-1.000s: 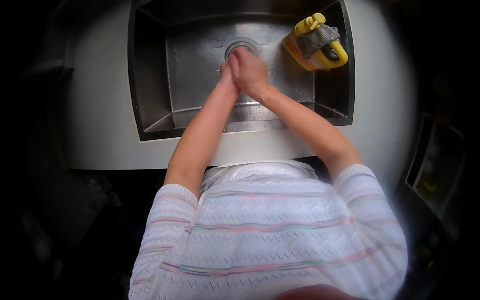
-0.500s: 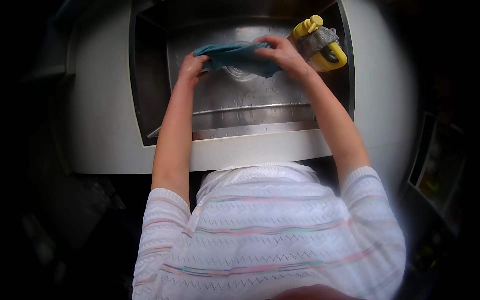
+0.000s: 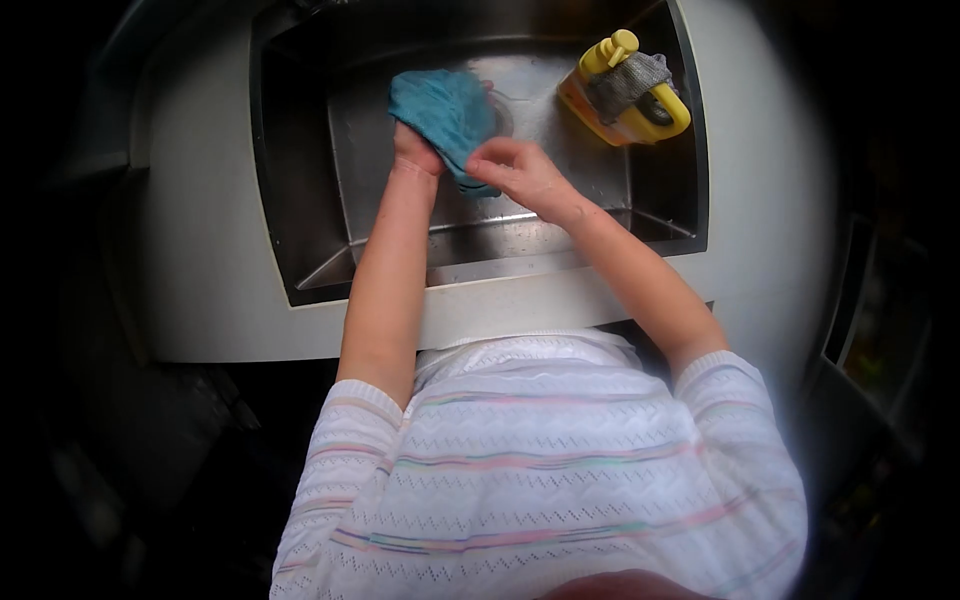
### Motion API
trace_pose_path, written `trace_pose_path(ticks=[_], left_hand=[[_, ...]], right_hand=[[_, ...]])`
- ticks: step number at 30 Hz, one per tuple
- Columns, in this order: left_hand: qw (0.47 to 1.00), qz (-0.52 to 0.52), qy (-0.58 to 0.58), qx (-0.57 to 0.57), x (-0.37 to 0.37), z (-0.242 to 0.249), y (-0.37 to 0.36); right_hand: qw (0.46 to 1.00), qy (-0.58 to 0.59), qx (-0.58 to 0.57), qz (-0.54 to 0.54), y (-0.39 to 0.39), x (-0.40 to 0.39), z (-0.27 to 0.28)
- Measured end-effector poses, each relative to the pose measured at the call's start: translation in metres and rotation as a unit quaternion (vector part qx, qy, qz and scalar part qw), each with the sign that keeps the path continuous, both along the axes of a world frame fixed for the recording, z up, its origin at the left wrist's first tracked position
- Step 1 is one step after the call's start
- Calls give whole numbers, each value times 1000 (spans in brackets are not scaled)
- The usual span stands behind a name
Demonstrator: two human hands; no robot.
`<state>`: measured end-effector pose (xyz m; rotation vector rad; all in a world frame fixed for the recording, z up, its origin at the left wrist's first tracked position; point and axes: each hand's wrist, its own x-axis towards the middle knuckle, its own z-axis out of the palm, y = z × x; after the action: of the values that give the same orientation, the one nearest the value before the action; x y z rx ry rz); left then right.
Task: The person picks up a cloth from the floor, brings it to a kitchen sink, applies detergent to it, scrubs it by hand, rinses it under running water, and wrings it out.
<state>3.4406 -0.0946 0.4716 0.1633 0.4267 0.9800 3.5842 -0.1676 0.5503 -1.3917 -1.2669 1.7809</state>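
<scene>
A teal cloth (image 3: pixel 440 110) is bunched and draped over my left hand (image 3: pixel 415 150) above the sink basin. Most of the left hand's fingers are hidden under it; the heel of the palm shows below. My right hand (image 3: pixel 520 178) is at the cloth's lower right edge, thumb and fingers drawn together on the fabric. The cloth's lower corner hangs between the two hands.
A yellow bottle (image 3: pixel 588 108) with a pump top stands at the sink's right side, a grey mesh scrubber (image 3: pixel 625 85) draped over it. The steel sink (image 3: pixel 380 200) has water drops in it. A pale counter (image 3: pixel 210 200) surrounds it.
The cloth was stretched sideways between both hands. Now it is gathered over my left hand, which has moved right, while my right hand has come down and left.
</scene>
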Motion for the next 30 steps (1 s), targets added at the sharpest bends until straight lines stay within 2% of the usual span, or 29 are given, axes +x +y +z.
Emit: trace_pose_path(ticks=[1, 5, 9, 12, 15, 20, 23, 27, 30], left_hand=[[1000, -3, -10, 16, 2, 9, -1], [997, -27, -51, 46, 7, 31, -5], [995, -47, -46, 73, 12, 37, -5], [995, -45, -20, 84, 15, 39, -3], [992, -34, 51, 107, 20, 42, -3], [995, -16, -7, 95, 23, 37, -2], [996, -9, 4, 91, 24, 31, 3], [996, -14, 24, 89, 26, 31, 5], [997, -9, -27, 71, 26, 35, -2]], right_hand=[[999, 31, -9, 4, 0, 3, -3], [979, 100, -169, -62, 7, 9, -1], [975, 102, -188, 57, 20, 17, -7], [978, 109, -163, 76, 23, 19, 0], [973, 130, -188, 38, 14, 10, 11], [988, 61, -117, -81, 9, -5, 6], [955, 183, -216, -89, 13, 10, -1], [931, 225, -285, 32, 14, 16, -5], [979, 81, -173, 66, 15, 17, -1]])
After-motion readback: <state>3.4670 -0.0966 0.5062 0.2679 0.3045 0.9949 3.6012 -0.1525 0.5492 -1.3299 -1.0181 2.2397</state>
